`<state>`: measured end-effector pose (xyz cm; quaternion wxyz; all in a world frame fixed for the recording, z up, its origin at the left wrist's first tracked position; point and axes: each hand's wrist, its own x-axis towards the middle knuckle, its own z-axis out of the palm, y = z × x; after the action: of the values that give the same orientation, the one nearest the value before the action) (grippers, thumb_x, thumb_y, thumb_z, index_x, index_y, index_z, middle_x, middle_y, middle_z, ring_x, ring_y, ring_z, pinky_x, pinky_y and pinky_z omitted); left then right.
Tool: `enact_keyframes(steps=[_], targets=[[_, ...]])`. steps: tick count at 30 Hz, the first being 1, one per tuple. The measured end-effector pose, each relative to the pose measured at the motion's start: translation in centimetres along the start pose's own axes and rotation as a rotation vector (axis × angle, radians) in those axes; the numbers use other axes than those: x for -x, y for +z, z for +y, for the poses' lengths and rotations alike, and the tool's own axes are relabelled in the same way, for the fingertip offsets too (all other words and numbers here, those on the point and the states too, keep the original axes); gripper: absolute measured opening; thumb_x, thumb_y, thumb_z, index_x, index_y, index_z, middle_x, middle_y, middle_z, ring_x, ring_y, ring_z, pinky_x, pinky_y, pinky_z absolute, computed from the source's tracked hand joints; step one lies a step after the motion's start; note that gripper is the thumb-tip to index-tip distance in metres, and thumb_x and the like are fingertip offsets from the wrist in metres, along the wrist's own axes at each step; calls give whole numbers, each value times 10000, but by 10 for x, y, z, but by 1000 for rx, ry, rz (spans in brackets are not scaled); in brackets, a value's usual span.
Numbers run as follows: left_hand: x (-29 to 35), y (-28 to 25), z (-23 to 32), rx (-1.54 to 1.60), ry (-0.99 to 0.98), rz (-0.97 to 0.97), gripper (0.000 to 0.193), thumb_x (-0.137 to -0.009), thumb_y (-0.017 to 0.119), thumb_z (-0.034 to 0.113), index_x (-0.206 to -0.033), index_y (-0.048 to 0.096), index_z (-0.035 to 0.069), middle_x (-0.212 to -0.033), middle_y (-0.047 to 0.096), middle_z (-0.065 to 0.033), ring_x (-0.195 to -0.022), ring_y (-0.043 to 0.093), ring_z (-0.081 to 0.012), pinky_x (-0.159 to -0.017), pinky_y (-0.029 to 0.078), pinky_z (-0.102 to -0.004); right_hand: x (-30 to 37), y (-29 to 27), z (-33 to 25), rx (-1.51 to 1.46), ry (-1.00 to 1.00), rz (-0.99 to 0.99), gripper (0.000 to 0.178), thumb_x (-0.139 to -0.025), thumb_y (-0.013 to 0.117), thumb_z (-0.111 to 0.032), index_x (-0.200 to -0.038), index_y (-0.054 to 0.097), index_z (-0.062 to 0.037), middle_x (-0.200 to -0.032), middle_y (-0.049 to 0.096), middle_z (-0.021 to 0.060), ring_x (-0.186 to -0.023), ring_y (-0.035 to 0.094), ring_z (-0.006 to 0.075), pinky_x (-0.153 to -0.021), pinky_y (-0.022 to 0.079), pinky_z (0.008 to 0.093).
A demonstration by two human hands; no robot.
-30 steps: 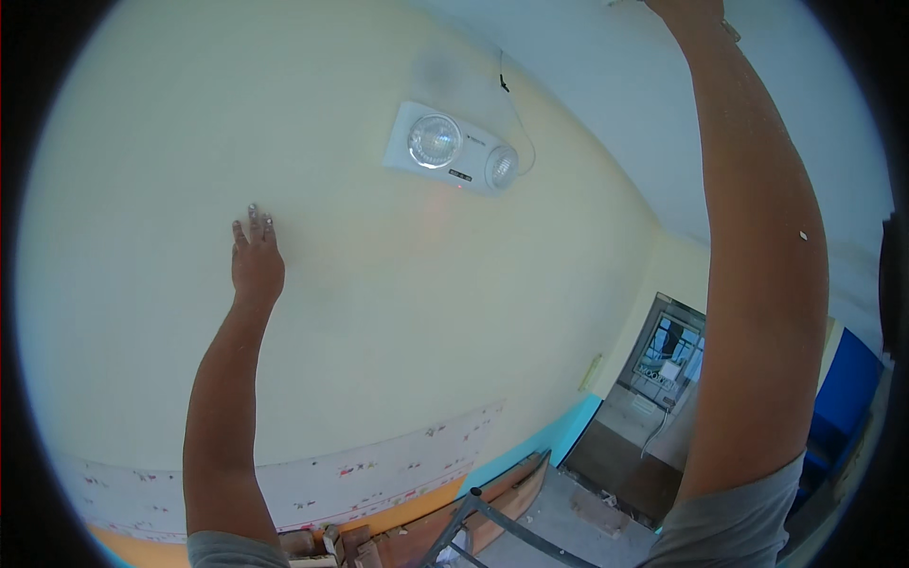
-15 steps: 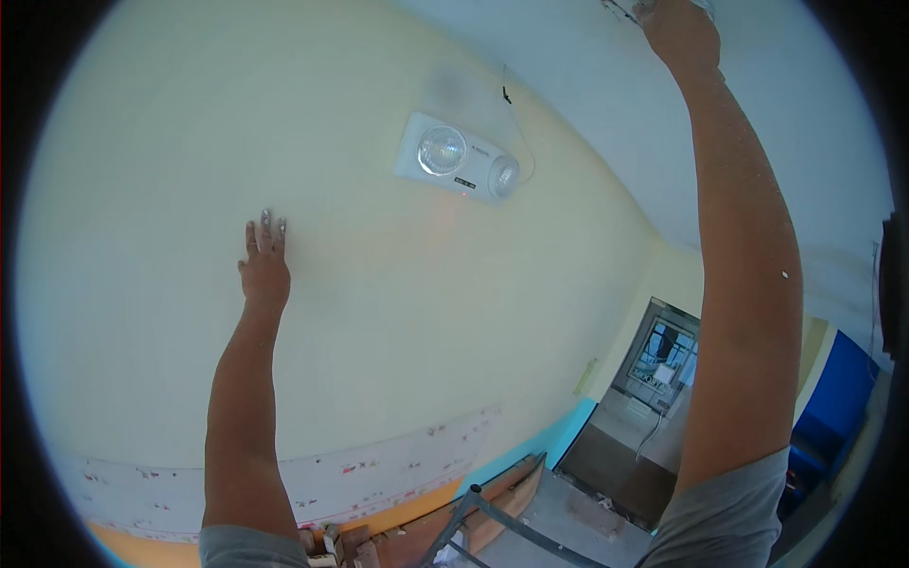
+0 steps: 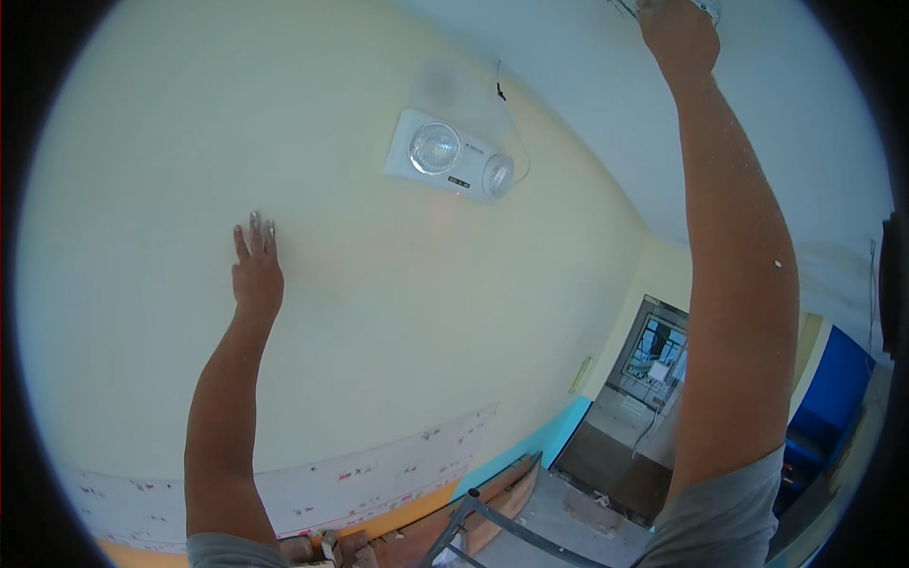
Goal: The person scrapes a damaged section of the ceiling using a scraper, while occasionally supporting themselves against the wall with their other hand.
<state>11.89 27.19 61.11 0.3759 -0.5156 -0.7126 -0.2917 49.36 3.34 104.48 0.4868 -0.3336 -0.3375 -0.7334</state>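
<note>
My left hand point(image 3: 257, 270) lies flat against the cream wall point(image 3: 350, 312), fingers stretched upward and apart. Pale white smears mark its fingertips. My right hand point(image 3: 680, 36) is raised to the white ceiling point(image 3: 587, 71) at the top edge of the view. Its fingers are bent round something with a whitish-grey edge, mostly cut off by the frame, so its kind does not show. Thin dark wires or a crack point(image 3: 622, 8) show on the ceiling beside the right hand. A white twin-lamp emergency light point(image 3: 452, 156) is mounted on the wall between my arms.
A dark metal frame bar point(image 3: 530, 540) rises close below me. Along the wall's foot lie boards and rubble point(image 3: 365, 549). A patterned white strip point(image 3: 379, 473) runs along the lower wall. Far right are a doorway point(image 3: 615, 464) and a blue panel point(image 3: 838, 379). A loose thin wire point(image 3: 512, 123) hangs by the light.
The whole view has shifted slightly, with the emergency light and both arms a little further left in the picture. My left hand stays on the wall and my right stays at the ceiling.
</note>
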Motion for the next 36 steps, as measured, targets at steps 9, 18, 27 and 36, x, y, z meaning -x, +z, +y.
enact_keyframes(steps=[9,18,27,36], targets=[[-7,-2,1,11,-34,-69,716,-905,486,34,-1556,201,114,-1639,79,-120,-1471,182,-408,-755,578,-270,-24,-6,3,66,-306,-75,133,-824,613,-167,-863,670,-54,-905,686,170,-864,653,352,-770,511,473],[-1,2,-9,8,-8,-77,766,-911,468,20,-1575,126,189,-1648,22,-82,-1496,140,-343,-754,579,-282,3,-14,2,35,-27,-256,395,-902,574,-447,-1139,665,-144,-1031,704,140,-987,661,333,-826,522,448],[0,-5,-3,7,-7,-55,762,-898,477,21,-1571,151,166,-1644,61,-96,-1485,171,-365,-735,583,-281,16,24,-1,-124,-93,205,196,-822,670,-224,-922,660,-56,-893,661,178,-844,647,360,-760,515,464],[0,-15,-6,101,-20,-34,684,-905,492,53,-1543,265,145,-1632,139,-90,-1468,219,-365,-824,572,-339,-58,-7,-3,117,-348,-145,219,-840,625,-229,-908,690,-31,-909,681,200,-866,664,372,-786,519,468]])
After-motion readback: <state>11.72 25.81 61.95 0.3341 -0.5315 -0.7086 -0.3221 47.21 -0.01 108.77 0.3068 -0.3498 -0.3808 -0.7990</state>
